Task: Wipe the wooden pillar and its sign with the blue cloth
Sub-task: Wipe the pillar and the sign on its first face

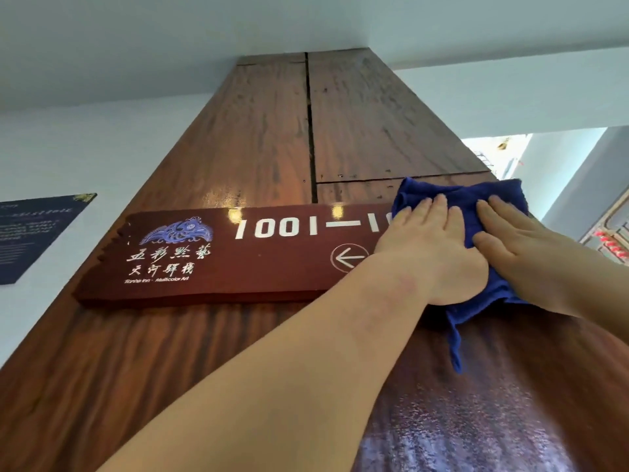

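Wooden pillar (272, 137): tall, dark-grained, rising to the ceiling, a vertical seam down its upper face.
Sign (218, 257): dark red board fixed across the pillar, white numerals "1001", a circled left arrow, a blue emblem and white characters; its right end is covered.
Blue cloth (476, 206): spread over the sign's right end and the pillar's right edge, one corner hanging below the sign.
Left hand (425, 247): flat, fingers straight, pressing the cloth's left part.
Right hand (510, 240): flat beside it, fingers straight, pressing the cloth's right part.
Dark notice (34, 233): on the wall left of the pillar.
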{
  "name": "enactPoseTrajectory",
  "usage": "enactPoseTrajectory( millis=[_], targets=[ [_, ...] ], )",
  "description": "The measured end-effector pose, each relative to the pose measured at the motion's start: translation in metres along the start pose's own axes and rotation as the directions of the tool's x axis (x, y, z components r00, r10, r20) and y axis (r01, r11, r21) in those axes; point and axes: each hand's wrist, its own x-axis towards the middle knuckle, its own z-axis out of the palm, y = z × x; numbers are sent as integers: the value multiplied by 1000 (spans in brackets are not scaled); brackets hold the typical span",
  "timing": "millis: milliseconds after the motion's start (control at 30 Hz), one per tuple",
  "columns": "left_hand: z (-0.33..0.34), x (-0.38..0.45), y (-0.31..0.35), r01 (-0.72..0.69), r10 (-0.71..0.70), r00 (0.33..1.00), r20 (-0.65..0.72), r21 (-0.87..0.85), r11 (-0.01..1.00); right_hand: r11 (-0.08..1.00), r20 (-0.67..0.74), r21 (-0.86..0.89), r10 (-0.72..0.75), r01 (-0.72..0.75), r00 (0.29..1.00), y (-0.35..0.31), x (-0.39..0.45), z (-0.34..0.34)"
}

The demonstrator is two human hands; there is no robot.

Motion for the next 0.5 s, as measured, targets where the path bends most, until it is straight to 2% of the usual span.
enactPoseTrajectory(
  millis=[100, 133, 167, 233, 267, 300, 367, 433, 500],
  targets=[
    [-6, -22, -22, -5, 5, 1000, -10, -25, 1000, 987, 102, -161, -1, 18, 995, -34, 10, -39],
    [-10, -32, -33, 9, -9, 1000, -8, -21, 1000, 991, 92, -127, -40, 52, 995, -47, 13, -49],
    [-14, -43, -47, 21, -22, 1000, -8, -17, 1000, 995, 41, -70, -62, 65, 997, -62, 20, -56],
    [-22, -69, -69, 47, -47, 999, 9, -7, 999, 999, 102, 6, -52, 52, 993, -86, 26, -64],
    [-26, -84, -81, 56, -56, 998, 14, 2, 998, 997, 53, 24, -81, 80, 995, -102, 28, -68],
    [-29, -101, -94, 59, -59, 998, 16, 15, 998, 993, 63, 91, -77, 71, 995, -120, 32, -75],
    [-35, -132, -121, 53, -54, 998, 14, 59, 997, 964, -48, 266, 37, -23, 998, -158, 43, -90],
    [-43, -163, -149, 55, -56, 998, 17, 87, 995, 874, 23, 459, 169, -161, 985, -197, 49, -107],
    [-52, -189, -178, 78, -82, 996, 31, 118, 990, 810, -3, 555, 228, -188, 974, -235, 58, -122]
  ],
)
